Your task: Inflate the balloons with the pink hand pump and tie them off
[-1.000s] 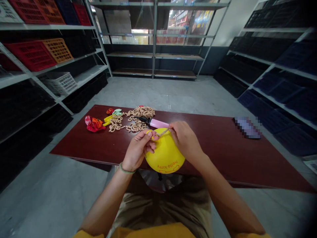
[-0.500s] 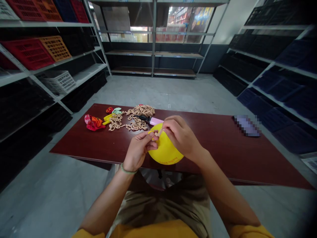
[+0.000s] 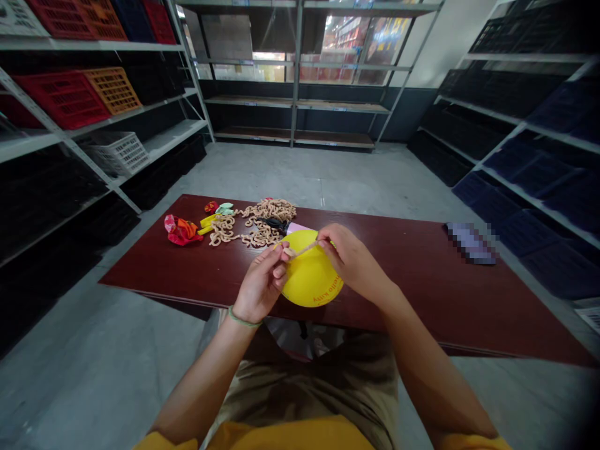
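A round yellow balloon [image 3: 313,278] with orange "hello kitty" lettering is in front of me, over the near part of the table. My left hand [image 3: 263,278] pinches one end of a tan cord [image 3: 307,248] at the balloon's left edge; the balloon's neck is mostly hidden by the fingers. Thumb and fingertips of my right hand [image 3: 350,257] are closed on the cord's other end. Between the two hands the cord runs straight across the balloon. Just behind the balloon lies a pale pink cylinder [image 3: 297,229] with a black end [image 3: 275,223], partly covered.
On the dark red table [image 3: 403,281] lie a curly heap of tan cord [image 3: 267,212], red and orange balloons [image 3: 180,231], yellow balloons [image 3: 207,224] and a mint-green one [image 3: 224,209]. A blurred flat object [image 3: 472,242] lies at the right. Shelves with crates [image 3: 112,90] stand around.
My right hand has drawn its end of the cord away to the right, so the cord is now longer and straighter between my hands. The balloon has turned slightly, showing more lettering.
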Demonstrator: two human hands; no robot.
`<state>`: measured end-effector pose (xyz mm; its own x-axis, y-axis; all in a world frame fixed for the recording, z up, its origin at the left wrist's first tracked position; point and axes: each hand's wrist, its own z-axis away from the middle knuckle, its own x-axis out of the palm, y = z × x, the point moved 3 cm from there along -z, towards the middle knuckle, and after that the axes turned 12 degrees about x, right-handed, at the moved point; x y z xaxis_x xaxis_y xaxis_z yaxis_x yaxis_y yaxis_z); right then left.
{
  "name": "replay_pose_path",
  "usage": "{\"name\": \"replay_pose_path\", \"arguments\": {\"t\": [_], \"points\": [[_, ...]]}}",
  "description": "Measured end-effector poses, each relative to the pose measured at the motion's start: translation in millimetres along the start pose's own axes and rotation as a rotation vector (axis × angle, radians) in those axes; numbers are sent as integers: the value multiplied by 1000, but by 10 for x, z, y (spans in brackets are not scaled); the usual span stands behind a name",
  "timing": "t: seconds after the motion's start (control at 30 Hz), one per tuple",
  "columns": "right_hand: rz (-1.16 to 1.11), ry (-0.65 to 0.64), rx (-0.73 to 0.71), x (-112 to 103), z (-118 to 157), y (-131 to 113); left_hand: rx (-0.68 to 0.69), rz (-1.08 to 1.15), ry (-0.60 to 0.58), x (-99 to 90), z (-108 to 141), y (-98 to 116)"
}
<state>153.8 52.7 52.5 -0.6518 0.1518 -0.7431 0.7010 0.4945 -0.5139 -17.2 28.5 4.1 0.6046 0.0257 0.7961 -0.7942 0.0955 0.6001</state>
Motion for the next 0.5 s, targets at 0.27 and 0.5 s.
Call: {"name": "replay_pose_path", "arguments": {"t": [0.27,0.5], "points": [[-54,175,-100,42,95,-214,78,-258,91,68,-26,-26],[39,115,-68,-1,-39,-225,71,-408,37,93,24,-64]]}}
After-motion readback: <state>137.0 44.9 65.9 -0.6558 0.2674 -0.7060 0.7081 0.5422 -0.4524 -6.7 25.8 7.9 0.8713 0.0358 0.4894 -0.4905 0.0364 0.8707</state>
